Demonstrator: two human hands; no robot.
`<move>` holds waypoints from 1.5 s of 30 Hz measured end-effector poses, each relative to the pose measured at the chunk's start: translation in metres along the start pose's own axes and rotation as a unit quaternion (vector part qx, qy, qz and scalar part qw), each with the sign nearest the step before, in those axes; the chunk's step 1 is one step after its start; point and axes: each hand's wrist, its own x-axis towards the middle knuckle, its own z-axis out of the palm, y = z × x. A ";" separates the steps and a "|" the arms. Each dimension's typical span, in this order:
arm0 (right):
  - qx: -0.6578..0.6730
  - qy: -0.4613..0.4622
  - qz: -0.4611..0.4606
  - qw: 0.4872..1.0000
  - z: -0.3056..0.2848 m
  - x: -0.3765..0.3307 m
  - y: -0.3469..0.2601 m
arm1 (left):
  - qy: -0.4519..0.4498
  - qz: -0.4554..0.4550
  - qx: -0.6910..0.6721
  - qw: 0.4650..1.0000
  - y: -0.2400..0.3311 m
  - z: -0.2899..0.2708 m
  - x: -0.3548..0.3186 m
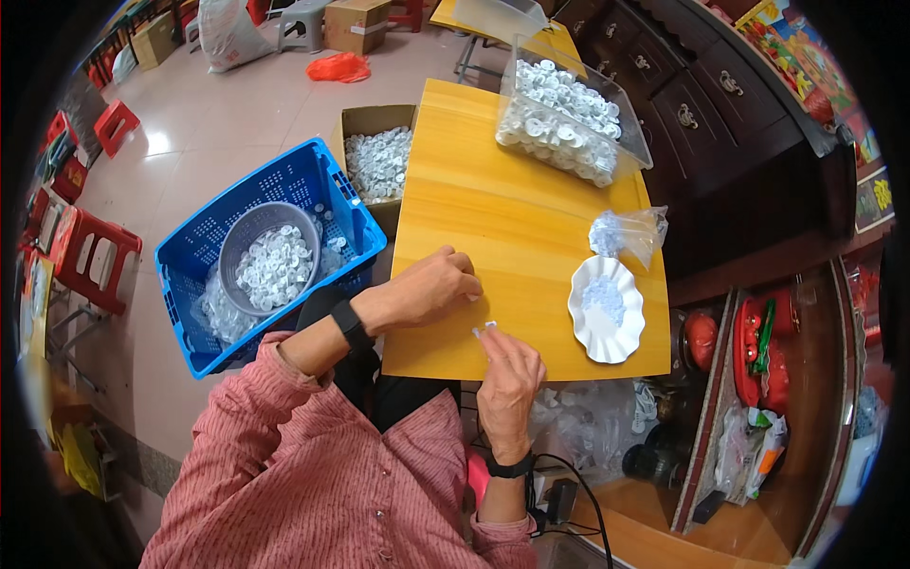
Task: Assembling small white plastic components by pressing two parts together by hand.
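On the bench (493, 190) I see a clear plastic bag (630, 232) of small pale-blue bits lying just beside a white scalloped dish (607, 308), and at the far end a clear plastic box (569, 109) heaped with white caps. Against the bench's left edge stands an open brown carton (376, 156) holding more white caps, and further off on the floor I make out another brown carton (357, 24), a white sack (227, 33) and an orange bag (339, 66). Bright posters (801, 52) in red, yellow and green hang at upper right.

Head-worn fisheye view, looking steeply down, close over yellow table (493, 199), edges curved
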 end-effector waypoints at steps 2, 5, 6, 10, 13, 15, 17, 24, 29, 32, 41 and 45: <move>0.020 0.030 0.001 0.999 0.002 -0.003 0.004 | 0.038 -0.007 -0.032 0.999 -0.002 0.005 -0.013; 0.054 0.074 0.065 0.994 0.006 -0.012 0.014 | 0.092 -0.040 -0.092 0.991 0.005 0.001 -0.026; 0.043 0.080 0.063 0.994 0.004 -0.011 0.013 | 0.109 -0.065 -0.118 0.985 0.008 -0.001 -0.029; 0.029 0.065 0.056 0.996 0.003 -0.010 0.003 | 0.143 -0.080 -0.100 0.981 0.010 0.001 -0.039; 0.000 0.045 0.031 0.999 0.009 -0.005 -0.007 | 0.159 -0.091 -0.076 0.980 0.014 0.003 -0.045; -0.028 0.023 0.022 0.999 0.008 0.000 -0.017 | 0.205 -0.067 -0.070 0.974 0.014 0.010 -0.050; -0.055 0.001 0.011 0.998 0.010 0.000 -0.020 | 0.204 -0.069 -0.068 0.974 0.014 0.015 -0.056; -0.056 -0.008 0.000 0.998 0.009 -0.007 -0.022 | 0.233 -0.119 -0.067 0.963 0.019 0.021 -0.066; -0.073 -0.015 -0.006 0.997 0.012 -0.006 -0.026 | 0.223 -0.123 -0.041 0.966 0.023 0.023 -0.062; -0.096 -0.035 -0.021 0.995 0.013 -0.010 -0.026 | 0.224 -0.118 -0.018 0.967 0.024 0.027 -0.065; -0.022 -0.117 -0.033 0.992 -0.002 -0.013 -0.044 | 0.283 -0.155 -0.150 0.935 0.036 0.023 -0.081; -0.024 -0.057 -0.048 0.997 0.008 -0.019 -0.042 | 0.272 -0.192 -0.256 0.907 0.042 0.019 -0.088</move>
